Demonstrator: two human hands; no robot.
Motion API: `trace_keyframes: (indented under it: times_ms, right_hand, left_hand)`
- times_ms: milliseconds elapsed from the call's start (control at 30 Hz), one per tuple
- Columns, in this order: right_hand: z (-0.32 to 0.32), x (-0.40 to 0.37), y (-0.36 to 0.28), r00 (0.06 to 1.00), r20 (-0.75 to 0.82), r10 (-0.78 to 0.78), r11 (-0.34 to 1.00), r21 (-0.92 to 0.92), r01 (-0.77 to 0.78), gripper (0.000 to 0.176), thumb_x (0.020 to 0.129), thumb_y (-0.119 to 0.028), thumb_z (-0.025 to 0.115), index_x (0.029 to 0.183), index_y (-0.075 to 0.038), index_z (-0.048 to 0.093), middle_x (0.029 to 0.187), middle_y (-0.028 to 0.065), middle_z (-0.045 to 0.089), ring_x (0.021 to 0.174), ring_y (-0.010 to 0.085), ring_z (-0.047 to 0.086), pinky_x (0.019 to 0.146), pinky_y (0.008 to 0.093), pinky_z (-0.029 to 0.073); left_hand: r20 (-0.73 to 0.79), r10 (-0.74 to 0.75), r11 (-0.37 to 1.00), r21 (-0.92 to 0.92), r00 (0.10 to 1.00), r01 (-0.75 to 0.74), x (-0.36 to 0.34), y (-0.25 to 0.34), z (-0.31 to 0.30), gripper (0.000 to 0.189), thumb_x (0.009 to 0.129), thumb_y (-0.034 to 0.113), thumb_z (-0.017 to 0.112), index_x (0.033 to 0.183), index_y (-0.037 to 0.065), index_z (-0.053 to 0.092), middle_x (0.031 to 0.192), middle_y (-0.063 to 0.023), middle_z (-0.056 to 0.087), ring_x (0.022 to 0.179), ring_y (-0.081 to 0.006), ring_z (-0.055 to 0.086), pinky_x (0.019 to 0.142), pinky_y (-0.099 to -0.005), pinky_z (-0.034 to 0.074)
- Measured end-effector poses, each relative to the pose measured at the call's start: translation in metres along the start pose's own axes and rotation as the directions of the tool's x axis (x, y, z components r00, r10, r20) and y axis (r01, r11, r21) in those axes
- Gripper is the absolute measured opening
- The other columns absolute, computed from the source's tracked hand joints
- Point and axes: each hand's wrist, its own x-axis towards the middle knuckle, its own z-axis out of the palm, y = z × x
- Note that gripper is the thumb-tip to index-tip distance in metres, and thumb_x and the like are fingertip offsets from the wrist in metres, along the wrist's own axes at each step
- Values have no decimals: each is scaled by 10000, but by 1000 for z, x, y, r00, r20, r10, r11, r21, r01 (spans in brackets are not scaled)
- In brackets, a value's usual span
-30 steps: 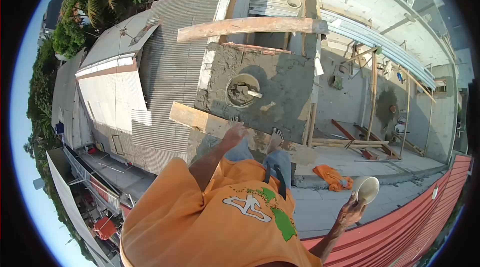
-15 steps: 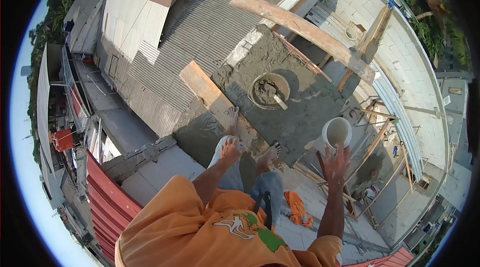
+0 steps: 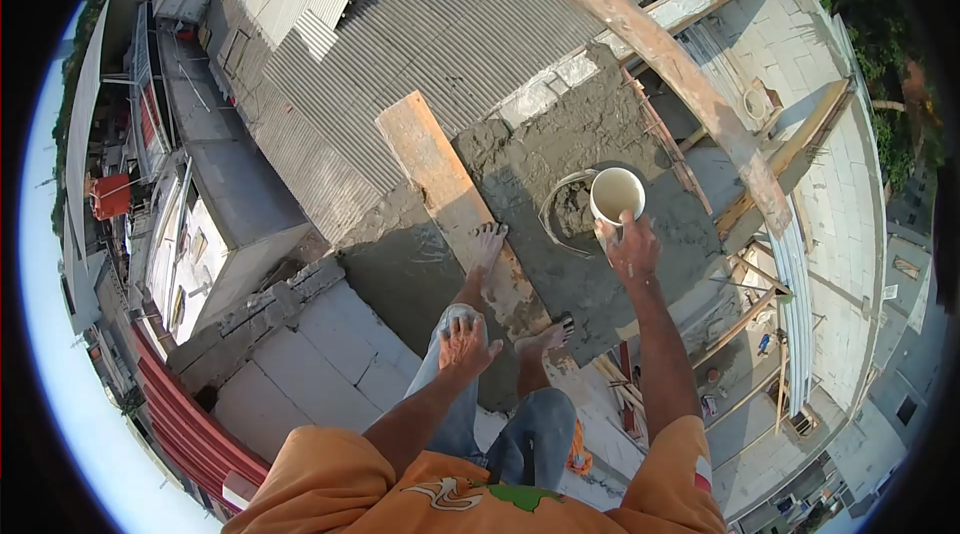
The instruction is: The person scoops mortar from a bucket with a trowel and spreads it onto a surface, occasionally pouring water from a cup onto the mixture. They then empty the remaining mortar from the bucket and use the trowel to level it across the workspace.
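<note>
My right hand point(image 3: 632, 246) grips a white plastic pail point(image 3: 617, 182) by its near side and rim. The pail hangs over the wet cement slab, and its pale inside shows. Just behind it, partly covered by it, stands a round bucket point(image 3: 568, 210) holding grey mortar. My left hand point(image 3: 465, 344) lies on my left knee with its fingers stretched out, holding nothing. Both my bare feet are on or beside a wooden plank point(image 3: 430, 156) along the slab's edge.
Wet cement point(image 3: 530, 149) covers the slab ahead. A long curved board point(image 3: 672, 54) spans an opening at the right, near a block wall point(image 3: 845, 204) and timber props. Corrugated roofing point(image 3: 470, 24) lies beyond. The drop to lower levels is on the right. An orange cloth point(image 3: 579, 454) lies beside me.
My right hand has carried the white pail left and forward, from beyond the slab's right edge to above the mortar bucket. My left hand stays on my knee. The view has shifted slightly.
</note>
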Motion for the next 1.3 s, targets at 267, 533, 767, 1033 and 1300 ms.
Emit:
trace_keyframes:
  times_ms: [267,533,767,1033,1300]
  right_hand:
    - [140,95,-38,983,182,-9,999,-31,15,443,908,-484,586,1076,-75,556,1009,238,608,865,440,645,722,535,517]
    - [234,149,-54,954,294,-55,998,-12,61,433,882,-384,654,1073,0,598,940,278,624,854,424,666,717,506,537]
    - [270,170,-72,949,314,-23,995,-85,53,390,856,-354,683,1055,-24,623,908,229,659,875,382,683,737,482,547]
    - [280,188,-65,964,260,58,998,-46,-48,377,842,-371,689,994,-31,627,876,212,682,884,388,677,746,474,551]
    - [269,233,-15,997,69,25,989,-145,-14,389,814,-413,687,981,-64,648,920,188,686,929,359,669,821,484,532]
  left_hand:
    - [-30,-10,996,-87,1000,8,8,-15,-12,764,796,489,689,1381,63,444,1391,-243,448,1313,-402,394,1040,-584,315]
    - [48,-36,993,-111,998,41,17,-23,-18,800,790,505,697,1399,61,429,1430,-219,386,1365,-381,325,1066,-575,279]
    - [126,-43,986,-154,991,63,23,-27,-26,822,801,525,671,1436,87,385,1465,-237,341,1386,-397,278,1070,-623,247]
    - [142,-52,987,-145,989,72,30,-27,-34,830,783,529,688,1414,64,414,1434,-251,355,1366,-407,304,1070,-576,254]
    - [141,-40,988,-140,989,60,34,-27,-37,847,769,539,693,1410,61,413,1424,-255,357,1354,-420,311,1068,-582,257]
